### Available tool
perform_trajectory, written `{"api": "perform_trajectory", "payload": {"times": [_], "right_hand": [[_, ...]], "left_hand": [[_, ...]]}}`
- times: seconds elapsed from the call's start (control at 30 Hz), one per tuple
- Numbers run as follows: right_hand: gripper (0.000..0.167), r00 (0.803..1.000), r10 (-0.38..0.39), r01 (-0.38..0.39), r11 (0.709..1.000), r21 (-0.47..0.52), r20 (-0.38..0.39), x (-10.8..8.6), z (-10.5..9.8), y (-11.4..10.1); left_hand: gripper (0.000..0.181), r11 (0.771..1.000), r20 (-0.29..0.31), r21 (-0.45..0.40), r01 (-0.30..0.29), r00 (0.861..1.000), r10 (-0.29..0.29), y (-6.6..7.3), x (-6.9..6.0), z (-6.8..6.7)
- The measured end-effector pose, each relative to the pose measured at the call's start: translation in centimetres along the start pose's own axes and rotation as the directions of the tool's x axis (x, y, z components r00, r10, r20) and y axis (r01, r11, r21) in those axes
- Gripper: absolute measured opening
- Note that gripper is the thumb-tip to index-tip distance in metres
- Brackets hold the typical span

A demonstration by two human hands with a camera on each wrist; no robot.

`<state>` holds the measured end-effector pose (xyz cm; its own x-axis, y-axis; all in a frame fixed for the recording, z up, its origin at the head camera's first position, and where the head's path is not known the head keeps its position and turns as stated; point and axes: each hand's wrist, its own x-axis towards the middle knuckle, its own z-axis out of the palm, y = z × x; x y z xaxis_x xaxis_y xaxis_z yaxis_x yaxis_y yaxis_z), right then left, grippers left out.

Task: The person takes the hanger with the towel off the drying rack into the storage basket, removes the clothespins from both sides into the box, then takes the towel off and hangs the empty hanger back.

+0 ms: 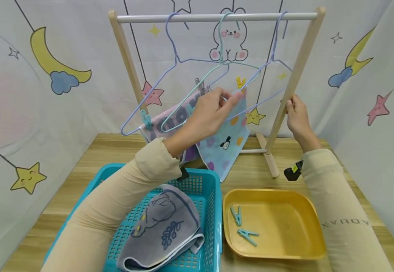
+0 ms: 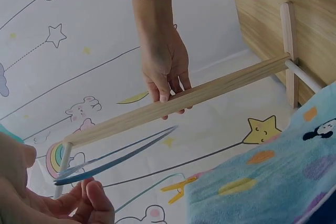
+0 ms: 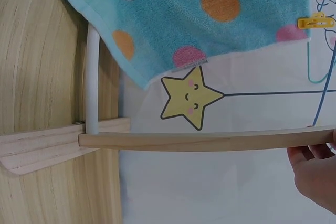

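Note:
My left hand [image 1: 210,111] pinches the lower left end of the rightmost blue-purple clothes hanger [image 1: 274,45], which hooks over the rack's bar [image 1: 197,18]. Around the rack's right wooden post [image 1: 293,75] are the fingers of my right hand [image 1: 298,118]. From the green middle hanger [image 1: 221,41] hangs a light-blue dotted towel [image 1: 232,132], with a yellow clothespin [image 1: 240,84] at its right corner. A pink-purple towel [image 1: 164,118] hangs from the left hanger [image 1: 148,97] by a teal clothespin [image 1: 146,119] and a grey clothespin [image 1: 200,87]. My left forearm partly covers the towels.
A teal basket [image 1: 217,211] at front left holds a folded grey towel [image 1: 169,223]. Beside it stands a yellow basin [image 1: 285,226] with two teal clothespins [image 1: 248,236]. The rack's right foot [image 1: 268,158] rests on the wooden table, and a printed curtain surrounds everything.

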<state>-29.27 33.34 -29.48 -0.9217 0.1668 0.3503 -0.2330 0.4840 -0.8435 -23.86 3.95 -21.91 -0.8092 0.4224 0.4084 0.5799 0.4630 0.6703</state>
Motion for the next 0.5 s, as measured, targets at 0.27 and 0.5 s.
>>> {"api": "perform_trajectory", "payload": {"times": [0.27, 0.5], "right_hand": [[0.043, 1.000, 0.003, -0.003, 1.000, -0.006, -0.006, 0.0, 0.0, 0.1], [0.040, 1.000, -0.001, 0.001, 1.000, 0.005, -0.009, 0.0, 0.0, 0.0]], "left_hand": [[0.032, 0.969, -0.145, 0.230, -0.092, 0.981, 0.127, 0.0, -0.5, -2.1], [0.041, 0.898, -0.281, 0.438, -0.038, 0.943, 0.177, -1.2, -0.5, -3.0]]}}
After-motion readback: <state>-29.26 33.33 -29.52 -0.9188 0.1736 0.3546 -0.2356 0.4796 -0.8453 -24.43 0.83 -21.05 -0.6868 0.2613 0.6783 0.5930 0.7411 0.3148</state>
